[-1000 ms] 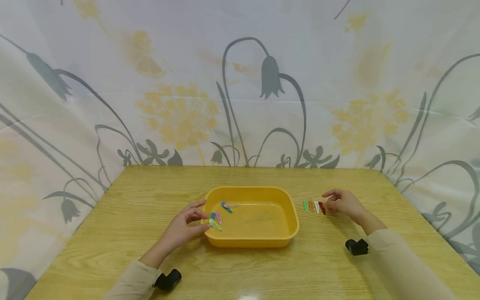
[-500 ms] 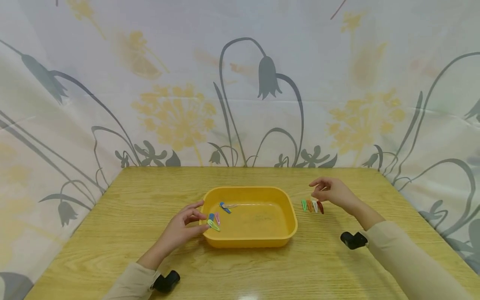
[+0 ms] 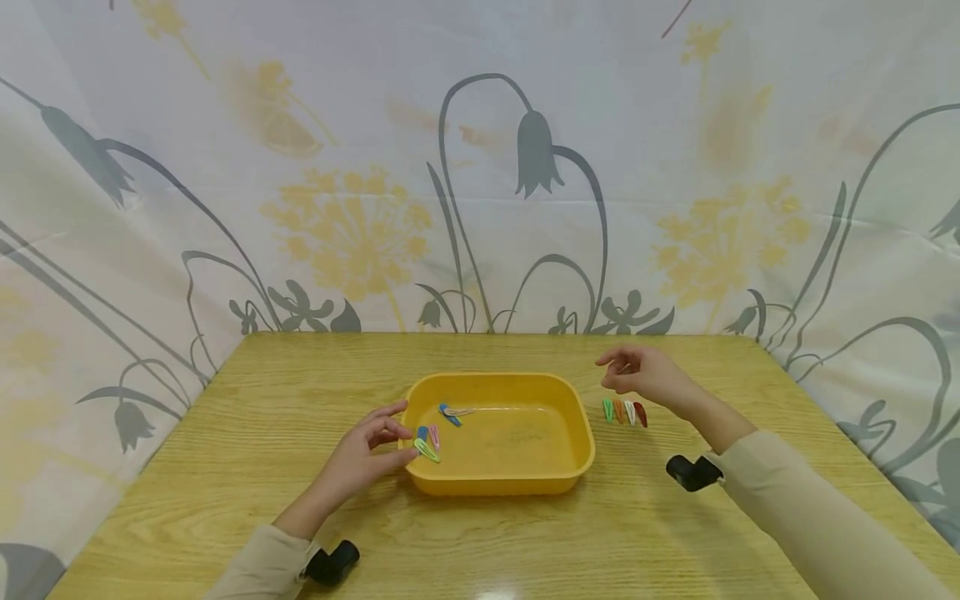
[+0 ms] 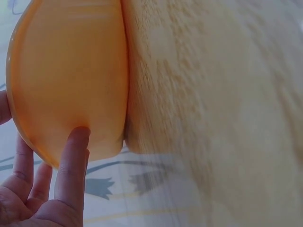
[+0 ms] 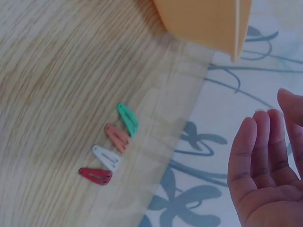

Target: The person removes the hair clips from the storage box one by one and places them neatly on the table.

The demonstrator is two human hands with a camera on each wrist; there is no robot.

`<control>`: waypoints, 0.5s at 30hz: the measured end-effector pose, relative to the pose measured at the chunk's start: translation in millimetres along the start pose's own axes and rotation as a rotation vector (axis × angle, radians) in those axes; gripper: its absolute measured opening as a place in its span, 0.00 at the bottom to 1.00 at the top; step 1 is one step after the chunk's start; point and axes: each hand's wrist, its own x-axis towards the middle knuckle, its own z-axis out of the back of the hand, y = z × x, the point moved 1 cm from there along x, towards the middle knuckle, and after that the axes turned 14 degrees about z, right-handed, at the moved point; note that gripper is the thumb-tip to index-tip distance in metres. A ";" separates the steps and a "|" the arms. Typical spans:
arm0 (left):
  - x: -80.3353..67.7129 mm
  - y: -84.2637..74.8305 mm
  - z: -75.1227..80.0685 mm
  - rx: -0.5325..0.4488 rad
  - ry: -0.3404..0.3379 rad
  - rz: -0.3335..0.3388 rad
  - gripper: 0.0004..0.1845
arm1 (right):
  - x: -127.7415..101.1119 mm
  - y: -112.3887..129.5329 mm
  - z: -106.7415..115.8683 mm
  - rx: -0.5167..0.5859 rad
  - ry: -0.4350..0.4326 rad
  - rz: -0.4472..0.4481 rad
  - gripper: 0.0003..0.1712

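A yellow tray (image 3: 581,429) sits mid-table and holds several small hair clips (image 3: 429,442) near its left end. My left hand (image 3: 367,450) rests against the tray's left wall (image 4: 66,85), fingers straight and touching it. On the wood right of the tray lie a green clip (image 3: 607,409), an orange clip (image 3: 618,410), a white clip (image 3: 630,412) and a dark red clip (image 3: 641,414); the right wrist view shows them in a row (image 5: 113,151). My right hand (image 3: 633,372) hovers above and behind them, fingers relaxed (image 5: 258,161), holding nothing.
The wooden table (image 3: 300,375) is backed and flanked by a floral cloth (image 3: 480,167). Black wrist-camera mounts show at my left sleeve (image 3: 335,561) and right sleeve (image 3: 690,472).
My right hand has lifted off the row of clips and drifted left toward the tray. The left hand has stayed at the tray's left wall.
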 end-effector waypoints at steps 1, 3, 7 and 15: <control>0.1 0.2 -0.1 0.000 -0.002 -0.001 0.12 | 1.1 1.1 -1.2 -0.006 0.003 0.029 0.16; 0.1 0.4 -0.2 0.000 -0.002 -0.007 0.12 | 3.7 4.6 -3.7 -0.004 0.005 0.058 0.15; 0.2 0.2 -0.4 0.001 0.003 -0.005 0.12 | 10.2 13.1 -8.7 -0.009 0.003 0.061 0.15; -0.3 -2.3 0.9 -0.006 0.018 0.008 0.13 | 28.0 25.2 -22.5 -0.016 0.030 0.024 0.15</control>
